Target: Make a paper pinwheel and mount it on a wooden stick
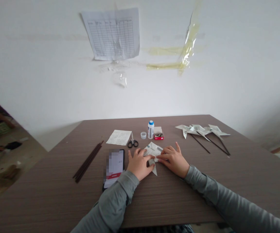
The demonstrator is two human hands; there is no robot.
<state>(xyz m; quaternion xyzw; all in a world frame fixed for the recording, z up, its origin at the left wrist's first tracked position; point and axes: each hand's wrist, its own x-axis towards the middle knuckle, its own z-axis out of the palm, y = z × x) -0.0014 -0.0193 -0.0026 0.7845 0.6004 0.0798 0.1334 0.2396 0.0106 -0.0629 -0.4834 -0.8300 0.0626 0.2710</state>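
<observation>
A partly folded sheet of printed paper (152,148) lies on the table in front of me, with a pointed flap sticking out toward my side. My left hand (141,164) rests over its left part, thumb and index finger closed on the flap and the other fingers on or near the sheet. From the right, my right hand (174,160) pinches the paper's edge between thumb and fingers, its little finger raised. The two hands' fingertips nearly meet at the fold. What lies under the left fingers is hidden.
Behind the paper stand a blue-capped white bottle (151,130), a small cup (143,135) and a red box of pins (158,135). Scissors (132,142), paper squares (119,137), a phone (114,168) and dark sticks (88,161) lie left. Several paper pinwheels (195,130) lie right.
</observation>
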